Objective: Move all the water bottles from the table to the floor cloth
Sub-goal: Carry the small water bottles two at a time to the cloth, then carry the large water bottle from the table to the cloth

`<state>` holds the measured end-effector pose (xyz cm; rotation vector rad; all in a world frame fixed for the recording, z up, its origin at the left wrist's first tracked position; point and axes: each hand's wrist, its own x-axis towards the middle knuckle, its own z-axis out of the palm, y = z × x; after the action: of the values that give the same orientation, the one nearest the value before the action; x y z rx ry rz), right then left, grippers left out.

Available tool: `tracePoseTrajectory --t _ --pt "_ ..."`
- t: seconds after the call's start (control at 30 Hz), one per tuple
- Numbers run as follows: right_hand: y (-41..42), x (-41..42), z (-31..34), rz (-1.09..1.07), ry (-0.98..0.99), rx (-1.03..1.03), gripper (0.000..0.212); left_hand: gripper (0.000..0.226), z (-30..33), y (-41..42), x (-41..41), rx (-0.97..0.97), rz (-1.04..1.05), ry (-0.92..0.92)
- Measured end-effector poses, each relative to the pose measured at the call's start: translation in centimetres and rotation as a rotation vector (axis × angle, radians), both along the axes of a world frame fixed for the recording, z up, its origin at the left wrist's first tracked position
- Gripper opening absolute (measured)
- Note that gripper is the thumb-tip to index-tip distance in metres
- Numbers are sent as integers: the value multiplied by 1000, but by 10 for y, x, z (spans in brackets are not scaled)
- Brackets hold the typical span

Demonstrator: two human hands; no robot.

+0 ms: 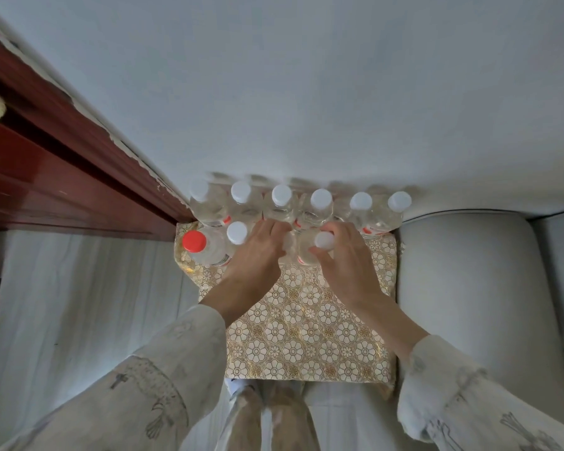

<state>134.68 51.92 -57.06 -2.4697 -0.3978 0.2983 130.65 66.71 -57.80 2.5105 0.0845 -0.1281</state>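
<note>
I am bent over the floor cloth [306, 327], a gold floral one spread on the pale floor between a dark red wooden cabinet [62, 177] and a grey cushioned seat [469, 288]. Along its far edge, against the wall, a back row of six white-capped water bottles [321, 205] stands upright and close together. In front of it a second row is started: a red-capped bottle [194, 244] at the left end and a white-capped bottle [237, 234] just beside it.

My left hand [258, 252] is curled round a clear bottle [288, 247] next in that row; the fingers are wrapped about its upper part, and my hand hides most of it, so I cannot tell whether it already stands on the cloth. My right hand [345, 265] is closed on another bottle [323, 240] just to the right, thumb and fingers pinching below its white cap. The two bottles I hold are nearly touching.

By my reckoning the job is well along: eight bottles stand on the cloth and these two are being set down as the third and fourth of the front row. The table is not in view, so I cannot say how many bottles are left on it. The near half of the cloth is bare, with plenty of room for more.
</note>
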Motion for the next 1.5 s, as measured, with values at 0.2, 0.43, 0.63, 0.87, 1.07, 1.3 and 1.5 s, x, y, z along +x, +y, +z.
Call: tracePoseTrajectory --t 0.2,0.43,0.63,0.87,1.07,1.3,1.5 --pt "2 7 -5 -39 53 65 36 43 1 -2 7 -8 53 56" --pt "-2 3 9 -32 226 114 55 51 26 -1 -1 -53 34 71" --pt "-2 -28 63 -117 222 127 46 42 71 9 -57 -164 200 30" --pt "33 -96 133 142 218 198 37 38 135 36 -152 -310 540 -16" --pt "83 -145 194 543 218 286 32 30 192 37 -248 -225 930 -266" --pt "114 -257 244 1037 273 327 23 29 230 -21 -405 -156 1480 -438" --pt "111 -401 276 1473 325 306 22 29 255 -99 -537 -201 1952 -571"
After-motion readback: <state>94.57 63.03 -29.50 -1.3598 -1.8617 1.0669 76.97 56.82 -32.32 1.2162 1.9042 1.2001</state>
